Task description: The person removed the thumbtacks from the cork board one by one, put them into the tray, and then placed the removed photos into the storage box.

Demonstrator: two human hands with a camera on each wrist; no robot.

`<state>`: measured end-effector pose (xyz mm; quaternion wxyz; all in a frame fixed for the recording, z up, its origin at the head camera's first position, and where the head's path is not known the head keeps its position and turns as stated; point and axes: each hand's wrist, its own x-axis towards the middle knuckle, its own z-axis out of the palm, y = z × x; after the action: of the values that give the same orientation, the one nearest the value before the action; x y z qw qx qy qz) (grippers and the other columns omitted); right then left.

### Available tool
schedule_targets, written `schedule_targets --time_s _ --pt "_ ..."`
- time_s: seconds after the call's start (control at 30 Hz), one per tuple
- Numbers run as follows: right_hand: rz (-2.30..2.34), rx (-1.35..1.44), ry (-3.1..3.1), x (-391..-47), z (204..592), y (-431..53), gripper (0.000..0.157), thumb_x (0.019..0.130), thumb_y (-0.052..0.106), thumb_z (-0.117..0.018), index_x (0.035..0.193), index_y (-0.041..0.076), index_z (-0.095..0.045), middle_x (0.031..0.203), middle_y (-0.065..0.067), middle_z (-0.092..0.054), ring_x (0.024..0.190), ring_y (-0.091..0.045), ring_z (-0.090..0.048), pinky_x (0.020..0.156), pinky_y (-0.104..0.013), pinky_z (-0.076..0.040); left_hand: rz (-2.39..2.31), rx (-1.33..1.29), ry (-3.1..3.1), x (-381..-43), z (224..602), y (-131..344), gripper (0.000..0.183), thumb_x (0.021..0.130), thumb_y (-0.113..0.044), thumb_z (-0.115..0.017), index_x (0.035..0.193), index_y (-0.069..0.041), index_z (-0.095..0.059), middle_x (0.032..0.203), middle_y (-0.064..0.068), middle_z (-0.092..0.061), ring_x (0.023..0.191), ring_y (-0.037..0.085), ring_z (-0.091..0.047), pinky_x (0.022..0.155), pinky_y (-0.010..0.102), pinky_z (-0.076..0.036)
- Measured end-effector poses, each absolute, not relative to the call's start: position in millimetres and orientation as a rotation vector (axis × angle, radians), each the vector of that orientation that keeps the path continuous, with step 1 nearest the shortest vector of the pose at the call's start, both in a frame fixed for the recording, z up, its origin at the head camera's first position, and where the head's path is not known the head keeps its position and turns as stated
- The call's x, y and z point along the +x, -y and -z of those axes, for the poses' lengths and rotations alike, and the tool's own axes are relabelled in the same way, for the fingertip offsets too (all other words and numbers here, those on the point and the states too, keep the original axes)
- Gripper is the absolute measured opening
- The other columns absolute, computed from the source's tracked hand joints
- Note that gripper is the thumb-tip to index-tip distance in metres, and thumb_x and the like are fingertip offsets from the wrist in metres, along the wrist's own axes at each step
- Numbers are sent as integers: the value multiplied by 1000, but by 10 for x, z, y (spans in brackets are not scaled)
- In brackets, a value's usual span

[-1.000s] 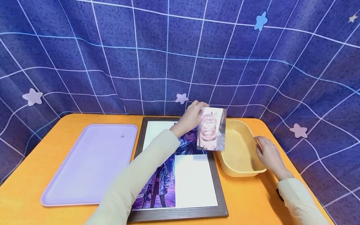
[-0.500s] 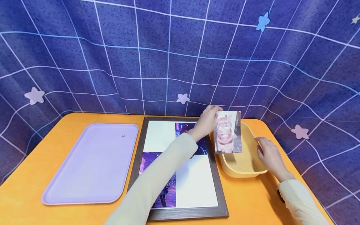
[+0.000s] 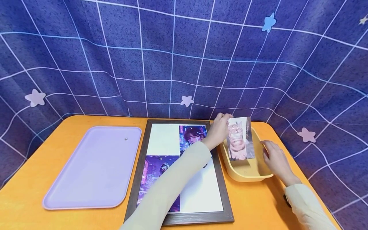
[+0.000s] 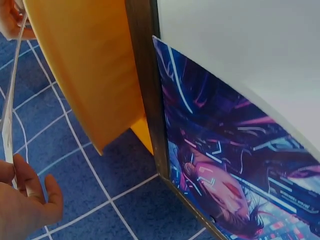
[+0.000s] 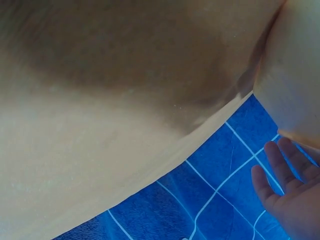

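The orange table point(image 3: 253, 204) serves as the work surface. In its near middle lies a dark picture frame point(image 3: 201, 218), partly hidden by the left sleeve point(image 3: 178, 182). On its board, a lower-left print point(image 3: 150, 174) and an upper-right print point(image 3: 193, 132) are in place; the lower-right and upper-left quarters show white. Progress, as judged: half covered, half bare, with the cat picture point(image 3: 238, 143) off the board and not yet put down.

To the right stands a yellow tub point(image 3: 248, 168). The right hand point(image 3: 274, 158) lies at its outer rim, fingers relaxed and grasping nothing. The left hand point(image 3: 219, 131) pinches the cat picture by its upper-left part, tilted over the tub; contact with the tub cannot be confirmed. A lilac tray point(image 3: 95, 172) lies left of the frame. Behind everything hangs a blue curtain point(image 3: 115, 64) with grid lines and stars.
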<state>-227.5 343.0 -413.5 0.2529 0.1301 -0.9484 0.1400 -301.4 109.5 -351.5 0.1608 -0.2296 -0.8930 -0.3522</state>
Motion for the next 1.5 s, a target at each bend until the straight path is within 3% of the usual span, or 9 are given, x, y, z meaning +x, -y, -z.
schedule_targets --time_s 0.4,0.63,0.97,1.17,1.5 --pt "-393 375 2552 -2271 4136 -3421 27 80 -6 -53 107 -4 -55 104 -22 -58 93 -41 -53 77 -55 -40 913 -678 2602 -2967 3671 -1162 35 86 -4 -53 118 -18 -54 100 3 -53 73 15 -56 61 23 -45" --pt "-402 399 2528 -2266 4145 -3424 28 79 -8 -53 107 -4 -55 104 -22 -58 93 -41 -53 78 -55 -40 778 -719 2631 -2938 3749 -1174 35 83 -6 -57 116 -17 -57 104 3 -56 87 17 -61 70 29 -48" --pt "-416 377 2533 -2258 4147 -3416 28 80 -7 -53 107 -4 -55 102 -22 -58 91 -41 -53 77 -54 -40 582 -775 2737 -2904 3817 -1184 37 84 -8 -57 119 -22 -56 114 -2 -55 110 15 -52 83 33 -38" --pt "-414 378 2525 -2255 4154 -3415 28 80 -7 -53 107 -4 -55 103 -22 -58 91 -41 -53 78 -54 -40 508 -807 2783 -2883 3846 -1177 43 83 -12 -61 123 -22 -53 117 -2 -52 115 19 -46 93 42 -36" --pt "-423 390 2508 -2249 4152 -3412 26 80 -7 -53 106 -5 -55 102 -23 -58 91 -42 -53 78 -54 -40 431 -865 2802 -2874 3873 -1147 38 88 -18 -55 125 -24 -51 120 -2 -51 114 19 -44 93 41 -32"
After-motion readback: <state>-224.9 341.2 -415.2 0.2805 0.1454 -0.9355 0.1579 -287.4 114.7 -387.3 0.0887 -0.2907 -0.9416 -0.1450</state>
